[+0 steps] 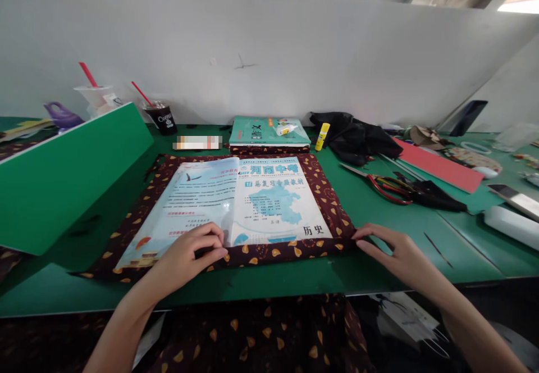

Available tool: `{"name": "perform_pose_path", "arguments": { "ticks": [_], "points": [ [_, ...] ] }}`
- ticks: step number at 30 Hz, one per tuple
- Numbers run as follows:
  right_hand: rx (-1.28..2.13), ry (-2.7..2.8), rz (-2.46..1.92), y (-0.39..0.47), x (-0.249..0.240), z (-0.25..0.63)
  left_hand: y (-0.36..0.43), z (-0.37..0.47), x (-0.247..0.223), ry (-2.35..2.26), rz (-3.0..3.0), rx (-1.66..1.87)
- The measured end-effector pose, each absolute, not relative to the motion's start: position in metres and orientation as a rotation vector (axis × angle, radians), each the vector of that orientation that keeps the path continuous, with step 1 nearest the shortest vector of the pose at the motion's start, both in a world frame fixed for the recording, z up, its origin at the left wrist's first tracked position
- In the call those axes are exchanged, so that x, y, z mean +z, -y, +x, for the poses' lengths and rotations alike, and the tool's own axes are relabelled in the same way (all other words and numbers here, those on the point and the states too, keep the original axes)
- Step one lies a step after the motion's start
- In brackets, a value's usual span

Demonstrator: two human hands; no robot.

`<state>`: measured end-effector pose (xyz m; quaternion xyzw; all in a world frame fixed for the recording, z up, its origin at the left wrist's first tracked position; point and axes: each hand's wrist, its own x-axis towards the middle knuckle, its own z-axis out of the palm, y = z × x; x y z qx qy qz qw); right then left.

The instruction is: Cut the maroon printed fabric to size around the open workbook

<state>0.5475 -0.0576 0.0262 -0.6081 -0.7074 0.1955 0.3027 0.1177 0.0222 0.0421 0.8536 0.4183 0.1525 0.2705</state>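
Observation:
An open book [273, 201] with pale blue and white covers lies face up on a dark brown cloth [290, 250] printed with yellow leaf-like shapes. Along the near side, the cloth is folded up over the book's lower edge. My left hand [196, 252] is closed, its thumb and fingers pinching that fold near the book's spine. Farther right, my right hand [391, 249] pinches the cloth at its near right corner, just beyond the cover. The cloth's near left corner lies loose on the table.
Scissors [389, 189], black cloth [357, 137] and a red board [440, 165] lie right. Behind the book are a yellow glue stick [322, 137] and a green book [269, 131]. A green panel [76, 182] leans at left, near drink cups [162, 119].

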Motion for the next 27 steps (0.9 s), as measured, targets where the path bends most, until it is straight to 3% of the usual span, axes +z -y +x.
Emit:
{"name": "perform_pose_path", "arguments": {
  "ticks": [10,27],
  "points": [
    [0.351,1.203,-1.772,0.045,0.039,0.585,-0.023,0.115,0.037,-1.125,2.249,0.370],
    [0.319,1.349,-1.691,-0.018,0.023,0.632,-0.022,0.117,0.037,-1.136,2.219,0.365]
  ]
}}
